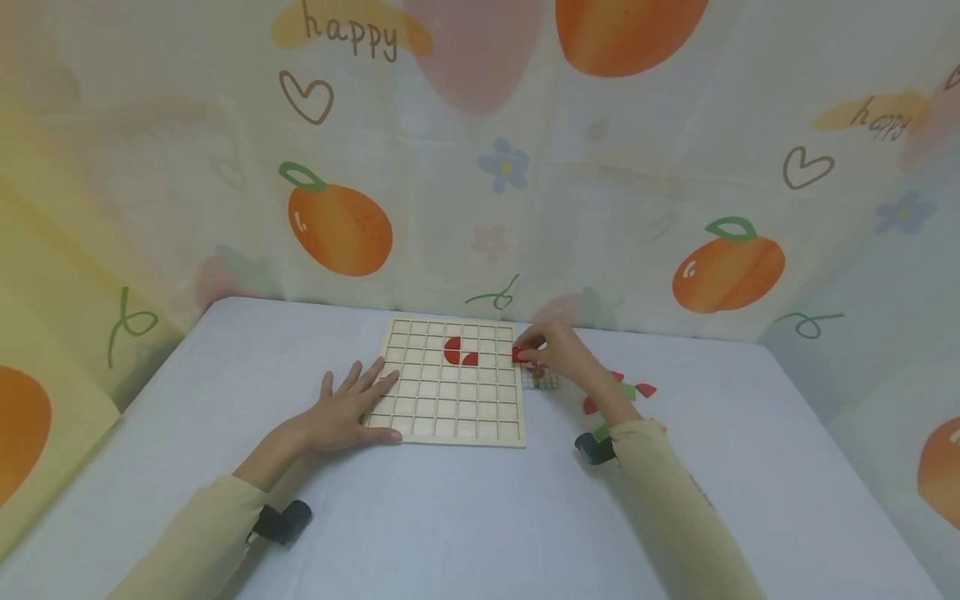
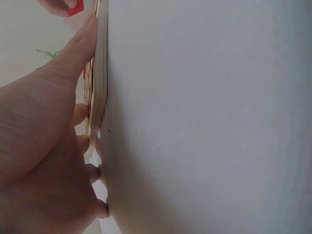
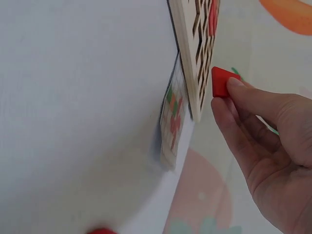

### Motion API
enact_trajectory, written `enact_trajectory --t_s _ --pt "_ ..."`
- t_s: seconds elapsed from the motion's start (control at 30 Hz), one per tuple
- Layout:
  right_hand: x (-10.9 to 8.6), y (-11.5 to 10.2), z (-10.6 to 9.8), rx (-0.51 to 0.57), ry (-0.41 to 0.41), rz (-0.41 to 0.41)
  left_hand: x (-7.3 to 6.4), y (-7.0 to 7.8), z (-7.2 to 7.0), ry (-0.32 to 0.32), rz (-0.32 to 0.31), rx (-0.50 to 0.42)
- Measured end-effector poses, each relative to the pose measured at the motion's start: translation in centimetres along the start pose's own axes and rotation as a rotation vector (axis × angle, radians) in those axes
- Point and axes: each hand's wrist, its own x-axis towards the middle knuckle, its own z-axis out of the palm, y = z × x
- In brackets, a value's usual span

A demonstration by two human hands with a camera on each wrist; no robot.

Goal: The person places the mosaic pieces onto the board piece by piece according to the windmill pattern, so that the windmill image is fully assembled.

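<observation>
A wooden grid board (image 1: 435, 408) lies flat on the table, with several red pieces (image 1: 452, 351) set in its upper middle cells. Spread over the board's left edge, my left hand (image 1: 341, 417) rests with straight fingers, its thumb along the near edge. My right hand (image 1: 558, 350) pinches a red tile (image 3: 222, 82) between thumb and fingers, just above the board's right edge. In the right wrist view the tile is clear of the board (image 3: 187, 53). Beneath that hand, a small printed pattern card (image 3: 173, 117) sits against the board's right side.
Loose red and green pieces (image 1: 628, 390) lie on the white table (image 1: 480, 525) to the right, partly hidden by the right forearm. A patterned cloth (image 1: 450, 233) hangs behind the table's back edge. Each wrist wears a black camera (image 1: 283, 522).
</observation>
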Motion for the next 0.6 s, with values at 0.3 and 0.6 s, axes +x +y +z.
enact_trajectory --t_s 0.3,0.6 --pt "1.3 -2.0 2.1 0.006 -0.019 0.034 -0.7 -0.3 -0.2 0.0 -0.003 -0.006" --pt "2.8 -2.0 3.2 -0.004 -0.053 0.101 -0.1 0.0 0.0 0.004 0.011 -0.024"
